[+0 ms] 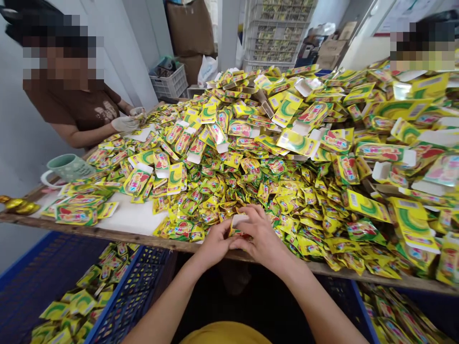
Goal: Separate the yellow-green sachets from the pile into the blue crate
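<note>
Near the front edge of the table, both of my hands close around a small carton [239, 220] with a white flap showing. My left hand [215, 244] grips its left side, with the thumb near my right thumb. Over its top and right side curl the fingers of my right hand [261, 235], which hide most of the carton. Around my hands lie many small yellow and green sachets [297, 200]. Behind them rises a heap of yellow cartons [287, 110] with red and green print, several with open flaps.
Finished-looking cartons [76, 215] lie at the left by a green mug [68, 167]. Blue crates [118, 291] holding packets stand below the table edge [118, 234]. A gloved co-worker [86, 112] handles something at the far left. Another person is partly visible far right. White crates [276, 36] are stacked behind.
</note>
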`<state>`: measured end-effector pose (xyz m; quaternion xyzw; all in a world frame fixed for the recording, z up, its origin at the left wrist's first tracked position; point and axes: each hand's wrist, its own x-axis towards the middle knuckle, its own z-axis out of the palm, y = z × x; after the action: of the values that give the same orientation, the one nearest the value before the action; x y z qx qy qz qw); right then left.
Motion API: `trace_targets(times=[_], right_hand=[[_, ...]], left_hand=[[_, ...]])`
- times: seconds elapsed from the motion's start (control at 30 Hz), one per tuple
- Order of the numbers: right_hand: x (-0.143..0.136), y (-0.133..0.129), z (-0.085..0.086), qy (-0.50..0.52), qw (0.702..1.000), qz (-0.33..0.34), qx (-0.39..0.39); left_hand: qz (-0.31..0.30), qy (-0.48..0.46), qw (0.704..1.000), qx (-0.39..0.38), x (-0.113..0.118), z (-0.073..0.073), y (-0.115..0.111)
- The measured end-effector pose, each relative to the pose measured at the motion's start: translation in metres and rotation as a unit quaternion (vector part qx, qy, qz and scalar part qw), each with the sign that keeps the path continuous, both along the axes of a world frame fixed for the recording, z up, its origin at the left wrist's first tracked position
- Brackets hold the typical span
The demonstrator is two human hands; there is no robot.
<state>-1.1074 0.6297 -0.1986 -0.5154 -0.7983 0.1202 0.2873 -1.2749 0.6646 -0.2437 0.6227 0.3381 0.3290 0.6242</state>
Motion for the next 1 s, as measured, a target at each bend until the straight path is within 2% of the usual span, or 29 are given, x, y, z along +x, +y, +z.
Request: trace_targets(times=[0.03, 0.1, 0.13, 0.2, 0.27, 0.3, 0.33, 0.4, 0.5, 0.57, 0.63, 0.73, 0.87, 1.0], right_hand=[[0.001, -0.001, -0.003, 0.039, 0.999, -0.002, -0.006], [0.004, -0.004, -0.01, 0.167, 0.984, -0.054, -0.016], [0.004, -0.006, -0.013, 0.246, 0.964, -0.097, -0.036], [0.003, -0.01, -0.02, 0.384, 0.899, -0.172, -0.119], [-0.001, -0.013, -0.025, 0.456, 0.845, -0.185, -0.21], [-0.003, -0.013, -0.026, 0.469, 0.833, -0.173, -0.237], [-0.006, -0.012, -0.026, 0.472, 0.832, -0.155, -0.247], [-0.011, -0.01, -0.023, 0.461, 0.85, -0.12, -0.227], [-0.013, -0.005, -0.015, 0.45, 0.87, -0.085, -0.184], [-0.012, -0.003, -0.011, 0.462, 0.864, -0.086, -0.18], [-0.012, -0.001, -0.011, 0.478, 0.85, -0.099, -0.196], [-0.015, 0.001, -0.014, 0.49, 0.838, -0.125, -0.204], [-0.019, 0.006, -0.022, 0.504, 0.828, -0.156, -0.188], [-0.016, 0.012, -0.022, 0.524, 0.808, -0.153, -0.223]], left_hand=[[0.005, 0.004, 1.0, 0.0, 0.0, 0.0, 0.0], [0.005, 0.005, 1.0, -0.007, -0.001, 0.0, -0.001], [-0.002, 0.003, 1.0, -0.012, -0.002, 0.001, -0.001], [-0.014, -0.006, 1.0, -0.027, -0.005, 0.006, -0.003], [-0.018, -0.027, 0.998, -0.056, -0.007, 0.012, -0.004], [-0.019, -0.044, 0.996, -0.081, -0.008, 0.016, -0.004], [-0.021, -0.064, 0.991, -0.114, -0.008, 0.02, -0.004], [-0.011, -0.105, 0.978, -0.182, -0.005, 0.027, -0.002], [0.077, -0.13, 0.965, -0.213, 0.002, 0.032, 0.0], [0.126, -0.109, 0.972, -0.166, 0.005, 0.032, -0.001], [0.135, -0.061, 0.984, -0.094, 0.005, 0.028, -0.002], [0.158, -0.012, 0.987, -0.003, 0.001, 0.019, -0.003], [0.156, -0.021, 0.987, 0.024, 0.001, 0.012, 0.001], [0.141, -0.007, 0.99, 0.024, 0.003, 0.012, 0.009]])
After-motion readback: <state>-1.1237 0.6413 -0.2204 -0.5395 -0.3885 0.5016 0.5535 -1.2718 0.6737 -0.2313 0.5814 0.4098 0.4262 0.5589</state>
